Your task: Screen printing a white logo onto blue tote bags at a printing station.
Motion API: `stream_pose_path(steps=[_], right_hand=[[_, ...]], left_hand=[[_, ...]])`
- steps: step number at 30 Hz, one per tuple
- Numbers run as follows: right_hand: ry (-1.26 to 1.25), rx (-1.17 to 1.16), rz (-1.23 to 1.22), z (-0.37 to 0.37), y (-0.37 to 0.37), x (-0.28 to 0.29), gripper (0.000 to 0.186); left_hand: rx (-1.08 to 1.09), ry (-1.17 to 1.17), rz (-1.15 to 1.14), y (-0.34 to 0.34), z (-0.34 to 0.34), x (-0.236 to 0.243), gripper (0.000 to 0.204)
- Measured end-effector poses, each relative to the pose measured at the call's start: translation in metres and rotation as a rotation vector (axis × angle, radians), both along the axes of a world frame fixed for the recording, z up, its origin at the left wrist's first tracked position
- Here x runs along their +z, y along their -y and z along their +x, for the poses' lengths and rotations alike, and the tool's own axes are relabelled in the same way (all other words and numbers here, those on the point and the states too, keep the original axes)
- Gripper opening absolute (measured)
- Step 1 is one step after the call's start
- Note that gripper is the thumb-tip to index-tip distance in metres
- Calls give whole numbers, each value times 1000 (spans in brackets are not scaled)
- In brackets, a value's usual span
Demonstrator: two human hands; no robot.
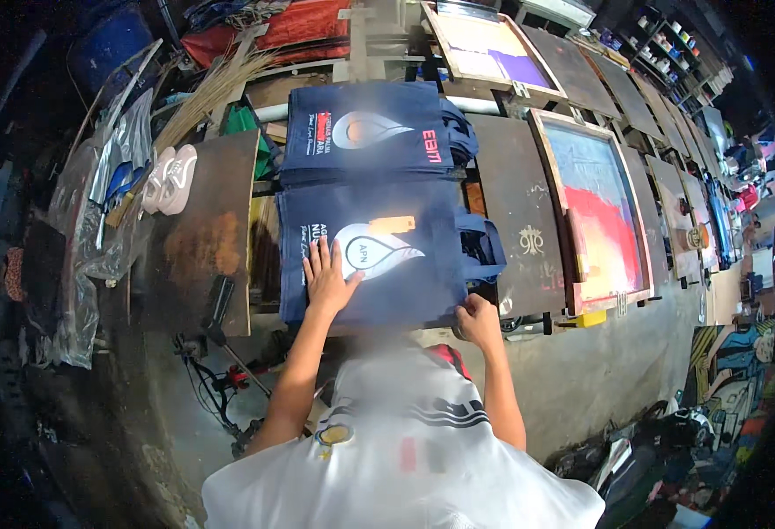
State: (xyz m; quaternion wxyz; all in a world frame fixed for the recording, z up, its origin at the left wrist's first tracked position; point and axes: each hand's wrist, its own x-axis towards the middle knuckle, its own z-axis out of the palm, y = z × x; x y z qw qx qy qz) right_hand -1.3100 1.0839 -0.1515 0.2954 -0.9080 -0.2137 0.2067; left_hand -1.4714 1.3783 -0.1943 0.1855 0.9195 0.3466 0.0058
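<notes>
A stack of navy tote bags (pixel 418 286) lies in the centre, with a pale drop-shaped print, an orange patch (pixel 392 225) and strap handles (pixel 482 251) at the right. My left hand (pixel 326 275) lies on the top bag over the print's left side, fingers spread. My right hand (pixel 477 322) is closed on the bag's lower right corner; its fingertips are partly hidden. Just beyond lies a second navy bag stack (pixel 378 154) with a similar print and handles.
Dark boards (pixel 198 256) flank the bags, with white shoes (pixel 167 181) on the left one. Framed printing screens (pixel 599 229) stand at right and back. Clear plastic sheeting (pixel 83 264) hangs far left. A shelf with containers (pixel 665 44) is back right. A metal stand (pixel 220 309) is lower left.
</notes>
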Motion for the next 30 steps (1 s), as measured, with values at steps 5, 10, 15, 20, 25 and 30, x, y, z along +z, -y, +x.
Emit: stream_pose_path(steps=[5, 10, 15, 20, 25, 30], right_hand=[[-5, -21, 80, -2, -5, 3, 27], [-246, -14, 355, 9, -4, -3, 20], [-591, 9, 771, 16, -60, 101, 15], [-500, -49, 1122, 40, -81, 156, 5], [204, -33, 1079, 39, -65, 199, 5], [410, 4, 962, 42, -45, 208, 4]], left_hand=[[21, 19, -4, -2, -3, 0, 97], [-270, 147, -135, -2, -22, 40, 106], [-439, 80, -87, 9, -54, 90, 95], [-145, 351, 29, -23, -75, 104, 31], [187, 740, -118, -38, -104, 163, 15], [126, 1225, -139, -48, -124, 203, 15]])
